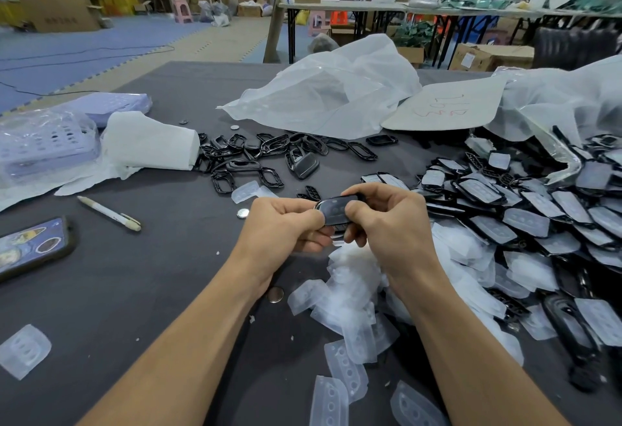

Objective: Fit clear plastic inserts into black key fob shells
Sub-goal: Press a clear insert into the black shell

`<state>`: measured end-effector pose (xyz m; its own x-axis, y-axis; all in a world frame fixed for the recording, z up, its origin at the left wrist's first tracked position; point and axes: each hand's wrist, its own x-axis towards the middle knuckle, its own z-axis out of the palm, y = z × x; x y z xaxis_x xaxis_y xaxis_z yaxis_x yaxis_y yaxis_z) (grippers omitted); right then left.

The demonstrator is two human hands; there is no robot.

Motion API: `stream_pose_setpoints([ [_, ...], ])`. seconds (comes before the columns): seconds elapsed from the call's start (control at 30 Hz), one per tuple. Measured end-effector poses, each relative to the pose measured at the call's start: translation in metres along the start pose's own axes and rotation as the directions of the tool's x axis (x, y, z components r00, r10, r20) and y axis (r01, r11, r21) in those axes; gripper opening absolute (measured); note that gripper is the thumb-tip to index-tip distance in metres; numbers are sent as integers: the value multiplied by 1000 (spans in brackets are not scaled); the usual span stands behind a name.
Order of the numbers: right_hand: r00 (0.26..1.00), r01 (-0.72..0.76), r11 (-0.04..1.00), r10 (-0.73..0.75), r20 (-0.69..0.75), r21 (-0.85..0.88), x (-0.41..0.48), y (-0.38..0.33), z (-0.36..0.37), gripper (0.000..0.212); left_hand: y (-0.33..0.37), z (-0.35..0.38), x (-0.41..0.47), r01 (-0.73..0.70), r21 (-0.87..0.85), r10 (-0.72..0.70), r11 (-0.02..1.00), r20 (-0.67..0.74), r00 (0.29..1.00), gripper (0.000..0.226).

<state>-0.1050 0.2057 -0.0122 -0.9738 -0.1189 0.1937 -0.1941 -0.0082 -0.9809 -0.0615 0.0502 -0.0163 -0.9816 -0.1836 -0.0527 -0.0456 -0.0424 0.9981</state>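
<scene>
A black key fob shell (336,209) with a clear insert showing in its window is held above the dark table, between both hands. My left hand (286,223) pinches its left end with thumb and curled fingers. My right hand (387,216) grips its right end, thumb pressing on top. Loose clear inserts (346,311) lie heaped under my hands. Shells with inserts in them (525,220) are piled at the right. Bare black shell frames (249,159) lie scattered behind my hands.
The grey table (141,291) also holds a phone (33,247), a white pen (109,213), coin cells (243,213), a white paper roll (151,146), bagged lilac trays (47,146) and large clear bags (330,95). One stray insert (23,351) lies front left.
</scene>
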Motion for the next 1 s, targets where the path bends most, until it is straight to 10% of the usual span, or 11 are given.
stream_pose_setpoints([
  [0.87,995,-88,994,91,51,-65,-1,-1,-2,25,-3,1,5,43,16,-42,999,-38,998,25],
  [1.0,998,61,938,-53,34,-342,-5,-3,-3,25,-4,0,5,46,7,-46,999,-44,998,21],
])
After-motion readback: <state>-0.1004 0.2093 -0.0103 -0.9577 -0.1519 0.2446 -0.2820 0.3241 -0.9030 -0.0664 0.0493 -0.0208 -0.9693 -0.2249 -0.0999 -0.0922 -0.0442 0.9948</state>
